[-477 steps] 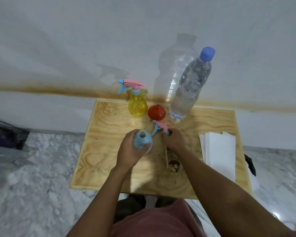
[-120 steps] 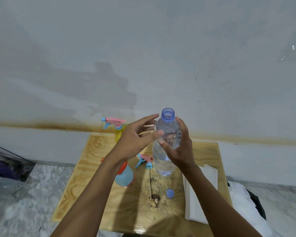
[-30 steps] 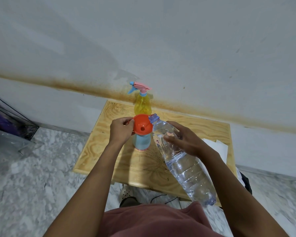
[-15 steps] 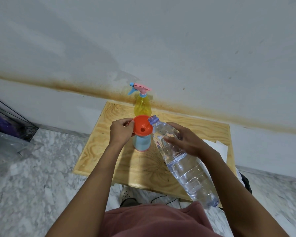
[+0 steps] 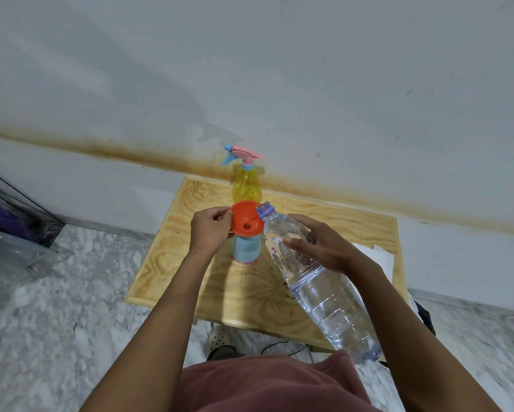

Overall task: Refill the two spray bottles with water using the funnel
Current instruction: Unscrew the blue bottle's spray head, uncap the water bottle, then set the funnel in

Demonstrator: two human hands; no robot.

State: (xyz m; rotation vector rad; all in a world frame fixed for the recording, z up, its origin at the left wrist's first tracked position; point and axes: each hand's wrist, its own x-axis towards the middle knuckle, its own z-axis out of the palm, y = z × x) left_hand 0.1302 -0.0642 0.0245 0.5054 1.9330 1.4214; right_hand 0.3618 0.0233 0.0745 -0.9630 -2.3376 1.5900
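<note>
Funnel [image 5: 241, 219] on blue spray bottle [image 5: 246, 248], water bottle [image 5: 324, 292] tilted at rim

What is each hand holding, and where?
Left hand pinches the orange funnel at its rim; right hand grips the water bottle around its upper body.

Nothing legible anywhere: the clear water bottle [image 5: 324, 292] bears no readable label (only moulded ridges show on its wall), and the yellow spray bottle [image 5: 246, 187] and blue spray bottle [image 5: 247, 248] are plain coloured plastic.
</note>
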